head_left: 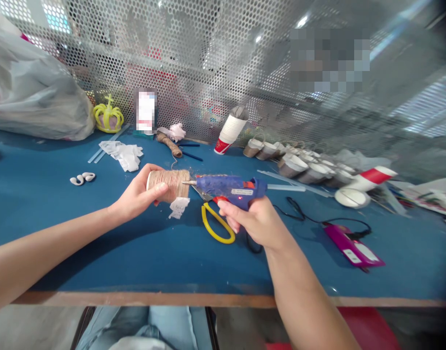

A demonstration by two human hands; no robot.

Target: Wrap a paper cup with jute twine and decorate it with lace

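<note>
My left hand is closed around a paper cup wrapped in twine, tipped on its side above the table. In my right hand is a blue hot glue gun, its metal nozzle touching or nearly touching the twine. A clear glue stick juts from the gun's back end. Scissors with yellow handles lie beneath the gun, partly hidden by it. A scrap of white tissue rests just below the cup. The twine's skein lies behind on the table.
A stack of paper cups leans by the mesh wall. Several wrapped cups stand at right. A purple power strip and black cord lie nearer. At left are a plastic bag, yellow crown and white earbuds.
</note>
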